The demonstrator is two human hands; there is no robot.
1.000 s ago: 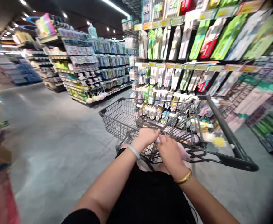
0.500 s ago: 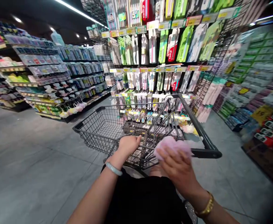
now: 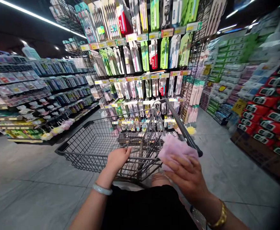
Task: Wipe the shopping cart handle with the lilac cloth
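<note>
A black wire shopping cart (image 3: 87, 125) stands before me, turned sideways with its handle (image 3: 186, 132) on the right. My left hand (image 3: 117, 159), with a pale bangle on the wrist, is wrapped over the cart's near top rail. In my right hand (image 3: 186, 175) is a crumpled, soft lilac-pink cloth (image 3: 175, 148). The fingers press on it from the near side, and part of it is hidden behind them. Hand and cloth are beside the handle's near end; whether they touch the cart, I cannot tell.
A rack of hanging toothbrush packs (image 3: 151, 57) rises behind the cart. Stocked shelves (image 3: 22, 86) line the left. Red packs (image 3: 261, 118) are stacked on the right, with green packs (image 3: 233, 48) farther back. Grey floor (image 3: 34, 188) runs around the cart.
The view has swung to the right, so rack and cart appear farther left. My left hand stays on the rail; my right hand still holds the cloth, now spread a little more.
</note>
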